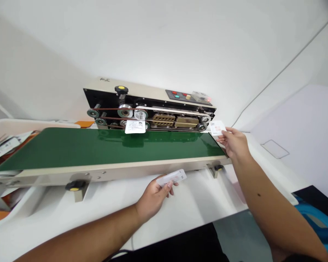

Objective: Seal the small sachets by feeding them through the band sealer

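My left hand point(155, 194) is closed on a small white packet point(173, 177) with faint printing, held in front of the conveyor's near edge. Out to the right, my right hand point(233, 142) pinches another white packet point(216, 128) at the right end of a band sealing machine point(153, 96). That packet's upper edge is close to the machine's right rollers; whether it touches them I cannot tell. A third printed white packet point(135, 127) hangs from the sealer's belts left of the brass blocks, above the green conveyor belt point(71, 145).
At the left end of the conveyor stands a white bin point(30, 207) with several packets and orange pieces inside. Black knobs point(75, 185) jut from the conveyor's front. A blue stool point(317, 218) is at the lower right, and a white wall point(164, 43) rises behind the machine.
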Tool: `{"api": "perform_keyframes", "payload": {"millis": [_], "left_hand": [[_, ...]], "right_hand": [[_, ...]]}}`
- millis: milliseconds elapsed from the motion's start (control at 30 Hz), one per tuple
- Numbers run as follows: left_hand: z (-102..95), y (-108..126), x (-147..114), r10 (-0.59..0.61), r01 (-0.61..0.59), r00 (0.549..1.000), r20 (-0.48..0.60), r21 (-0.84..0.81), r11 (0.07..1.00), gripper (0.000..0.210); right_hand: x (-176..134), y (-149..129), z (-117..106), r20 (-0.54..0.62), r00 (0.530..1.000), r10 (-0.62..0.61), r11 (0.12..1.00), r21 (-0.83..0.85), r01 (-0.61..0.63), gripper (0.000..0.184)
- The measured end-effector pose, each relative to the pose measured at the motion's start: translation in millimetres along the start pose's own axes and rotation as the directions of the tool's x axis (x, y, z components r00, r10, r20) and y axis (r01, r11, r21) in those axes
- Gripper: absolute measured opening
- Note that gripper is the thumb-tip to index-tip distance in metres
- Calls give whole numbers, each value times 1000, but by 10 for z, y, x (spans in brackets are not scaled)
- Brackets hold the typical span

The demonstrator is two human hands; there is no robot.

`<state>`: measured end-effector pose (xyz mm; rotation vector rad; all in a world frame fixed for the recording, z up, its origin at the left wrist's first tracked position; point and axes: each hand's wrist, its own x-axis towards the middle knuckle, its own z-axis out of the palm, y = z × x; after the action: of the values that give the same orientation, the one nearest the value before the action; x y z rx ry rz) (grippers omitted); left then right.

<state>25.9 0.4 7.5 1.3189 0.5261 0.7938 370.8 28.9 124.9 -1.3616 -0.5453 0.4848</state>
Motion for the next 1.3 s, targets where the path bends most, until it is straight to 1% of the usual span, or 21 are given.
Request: {"api": "perform_keyframes", "payload": {"millis": [100, 200, 300, 467, 533, 567, 600, 633, 667, 700, 733, 767, 800, 867, 900, 933, 1000, 1067, 1167, 1233, 1300], "left_hand": [[3, 0, -1, -10, 10, 1000, 1, -1, 1000, 46], [12, -11, 0, -23, 23, 1000, -6, -10, 1000, 47], [14, -24, 0, -42, 42, 999, 11, 9, 999, 49], [7, -52, -5, -44, 43, 999, 22, 56, 997, 44], [13, -69, -20, -49, 48, 999, 20, 45, 998, 39], [18, -79, -32, -56, 55, 998, 21, 45, 997, 41], [23, -88, -48, -66, 64, 997, 29, 54, 996, 46], [28, -96, -65, -76, 73, 996, 44, 69, 995, 54], [33, -103, -84, -84, 79, 995, 59, 86, 993, 62], [36, -108, -102, -88, 79, 993, 78, 102, 992, 69], [38, -110, -118, -88, 75, 991, 101, 121, 990, 73], [38, -111, -130, -84, 66, 988, 127, 141, 988, 72], [36, -109, -140, -74, 50, 986, 149, 161, 986, 67], [28, -100, -149, -40, 4, 983, 181, 196, 981, 53], [22, -94, -149, -21, -22, 981, 191, 221, 975, 47], [16, -86, -147, -1, -50, 981, 196, 254, 966, 42], [6, -70, -135, 41, -105, 980, 195, 330, 938, 33], [0, -61, -119, 75, -137, 982, 175, 377, 916, 26], [4, -68, -101, 65, -109, 989, 133, 350, 930, 20], [11, -80, -97, 35, -74, 992, 123, 331, 941, 17], [20, -89, -98, 11, -54, 991, 136, 319, 946, 16]], "right_hand": [[45, -1, 137, 121, 989, 81, 996, 12, -83, 15], [-44, -14, 209, 224, 964, 143, 989, 13, -149, 14], [-163, -40, 258, 295, 935, 196, 979, -9, -203, 16], [-221, -91, 407, 388, 880, 274, 960, -58, -274, 9], [-256, -92, 436, 392, 882, 261, 965, -87, -247, 12], [-309, -80, 430, 361, 909, 207, 978, -114, -177, 16], [-397, -57, 407, 302, 947, 105, 987, -151, -61, 21], [-522, -20, 367, 225, 973, -44, 975, -201, 91, 24], [-682, 32, 311, 149, 963, -224, 930, -262, 257, 25], [-871, 99, 243, 93, 912, -400, 854, -322, 407, 23], [-1078, 179, 166, 92, 854, -512, 786, -349, 510, 21], [-1288, 270, 86, 165, 811, -561, 737, -347, 580, 20], [-1487, 364, 9, 306, 777, -550, 704, -330, 628, 20], [-1807, 544, -112, 580, 724, -373, 706, -329, 627, 32], [-1912, 618, -152, 666, 700, -258, 723, -347, 597, 34], [-1979, 675, -178, 710, 686, -158, 743, -372, 557, 32], [-2014, 735, -202, 730, 683, -31, 782, -408, 472, 23], [-1971, 720, -209, 724, 689, 23, 821, -407, 401, 16], [-1896, 597, -213, 728, 678, 99, 853, -413, 318, 12], [-1870, 483, -220, 750, 642, 160, 851, -434, 295, 12], [-1836, 366, -245, 780, 582, 229, 839, -461, 288, 12]]}}
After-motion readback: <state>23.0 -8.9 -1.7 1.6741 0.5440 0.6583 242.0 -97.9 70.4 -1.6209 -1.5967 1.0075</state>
